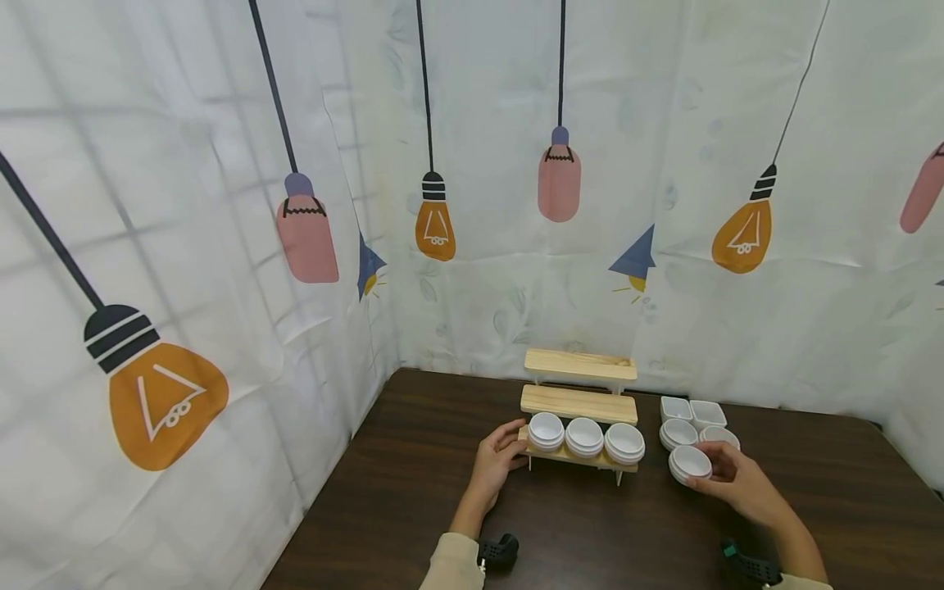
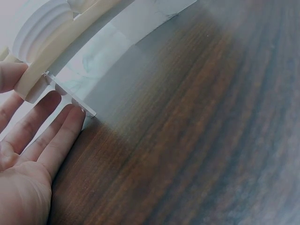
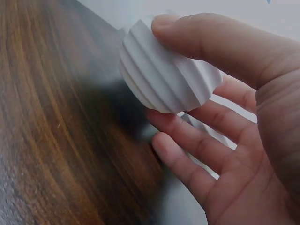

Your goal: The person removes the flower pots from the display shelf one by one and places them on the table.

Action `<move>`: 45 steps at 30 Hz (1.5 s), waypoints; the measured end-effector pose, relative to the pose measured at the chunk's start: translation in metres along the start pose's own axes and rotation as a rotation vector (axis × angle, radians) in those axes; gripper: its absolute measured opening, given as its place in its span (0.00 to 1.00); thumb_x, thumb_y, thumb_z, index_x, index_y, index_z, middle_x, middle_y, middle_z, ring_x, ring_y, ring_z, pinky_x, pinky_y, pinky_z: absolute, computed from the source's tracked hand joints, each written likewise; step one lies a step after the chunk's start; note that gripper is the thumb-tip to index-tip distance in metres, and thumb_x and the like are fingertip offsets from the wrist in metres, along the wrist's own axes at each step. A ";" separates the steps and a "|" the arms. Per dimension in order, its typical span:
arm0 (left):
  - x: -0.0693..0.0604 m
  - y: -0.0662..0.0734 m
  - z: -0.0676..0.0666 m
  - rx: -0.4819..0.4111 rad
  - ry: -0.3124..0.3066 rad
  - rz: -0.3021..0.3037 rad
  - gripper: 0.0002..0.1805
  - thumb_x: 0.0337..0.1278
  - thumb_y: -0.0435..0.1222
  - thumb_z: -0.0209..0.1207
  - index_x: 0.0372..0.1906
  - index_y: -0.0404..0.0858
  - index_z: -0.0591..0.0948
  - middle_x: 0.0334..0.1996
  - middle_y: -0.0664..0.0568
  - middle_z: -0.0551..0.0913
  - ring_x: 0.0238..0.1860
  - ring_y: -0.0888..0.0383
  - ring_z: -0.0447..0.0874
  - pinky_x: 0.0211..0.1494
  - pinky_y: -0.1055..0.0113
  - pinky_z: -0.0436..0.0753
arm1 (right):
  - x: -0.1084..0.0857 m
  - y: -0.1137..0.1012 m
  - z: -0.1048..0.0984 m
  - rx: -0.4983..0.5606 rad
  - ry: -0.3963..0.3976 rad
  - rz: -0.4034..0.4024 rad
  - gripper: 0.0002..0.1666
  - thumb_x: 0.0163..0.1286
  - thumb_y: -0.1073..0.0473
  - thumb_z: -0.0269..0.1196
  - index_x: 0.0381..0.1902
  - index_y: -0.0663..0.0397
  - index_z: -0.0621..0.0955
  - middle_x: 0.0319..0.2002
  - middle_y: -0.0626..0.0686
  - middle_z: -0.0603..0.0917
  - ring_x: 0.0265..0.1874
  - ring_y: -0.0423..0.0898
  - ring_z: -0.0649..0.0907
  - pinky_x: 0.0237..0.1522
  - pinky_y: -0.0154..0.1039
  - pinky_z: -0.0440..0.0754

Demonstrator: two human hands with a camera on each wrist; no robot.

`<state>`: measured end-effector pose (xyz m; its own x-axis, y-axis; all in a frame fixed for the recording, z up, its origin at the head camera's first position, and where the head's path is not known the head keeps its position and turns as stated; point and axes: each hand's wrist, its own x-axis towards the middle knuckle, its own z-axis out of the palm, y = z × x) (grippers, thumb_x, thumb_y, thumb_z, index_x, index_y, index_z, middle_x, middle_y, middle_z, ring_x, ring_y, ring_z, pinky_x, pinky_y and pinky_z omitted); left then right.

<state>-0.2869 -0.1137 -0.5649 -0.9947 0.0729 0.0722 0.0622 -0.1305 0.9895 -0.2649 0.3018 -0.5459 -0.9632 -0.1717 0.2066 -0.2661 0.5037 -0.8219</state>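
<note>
My right hand [image 1: 741, 485] grips a small round white pot [image 1: 691, 463] between thumb and fingers. In the right wrist view, the pot [image 3: 164, 65] shows slanting ridged sides and is tilted. At the left end of a three-tier wooden display stand [image 1: 578, 403], my left hand [image 1: 492, 465] pinches the lowest shelf. The left wrist view has the thumb at the edge of the wooden shelf [image 2: 70, 35] and the other fingers below, by the clear leg. On that shelf stand three round white pots [image 1: 584, 437] in a row.
Right of the stand, two square white dishes [image 1: 676, 409] sit behind two round white pots [image 1: 678, 433]. The stand's upper two tiers [image 1: 578, 365] are bare wood. A dark wood-grain table [image 1: 413, 459] lies beneath, with a patterned white curtain [image 1: 487, 311] behind and at left.
</note>
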 end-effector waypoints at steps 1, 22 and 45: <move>0.000 0.000 0.000 0.000 -0.001 0.000 0.23 0.70 0.34 0.60 0.68 0.37 0.77 0.55 0.38 0.85 0.48 0.58 0.86 0.54 0.55 0.87 | 0.000 0.001 0.000 0.003 -0.009 -0.003 0.32 0.62 0.64 0.74 0.61 0.69 0.74 0.43 0.36 0.81 0.36 0.29 0.82 0.37 0.29 0.82; 0.001 0.000 0.000 -0.002 -0.001 -0.004 0.23 0.70 0.34 0.60 0.68 0.37 0.77 0.54 0.41 0.87 0.48 0.58 0.87 0.54 0.55 0.88 | -0.004 0.008 -0.002 -0.012 -0.033 0.001 0.33 0.62 0.64 0.74 0.62 0.68 0.75 0.43 0.35 0.81 0.33 0.33 0.81 0.34 0.32 0.81; 0.000 0.000 0.000 0.002 0.006 -0.009 0.24 0.70 0.33 0.61 0.68 0.35 0.77 0.52 0.41 0.87 0.48 0.57 0.87 0.53 0.56 0.88 | -0.004 0.004 -0.001 -0.102 -0.027 0.083 0.35 0.62 0.58 0.75 0.64 0.65 0.76 0.50 0.57 0.83 0.33 0.32 0.81 0.35 0.32 0.81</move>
<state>-0.2873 -0.1134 -0.5650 -0.9957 0.0684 0.0625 0.0533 -0.1278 0.9904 -0.2621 0.3050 -0.5493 -0.9812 -0.1480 0.1242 -0.1889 0.6005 -0.7770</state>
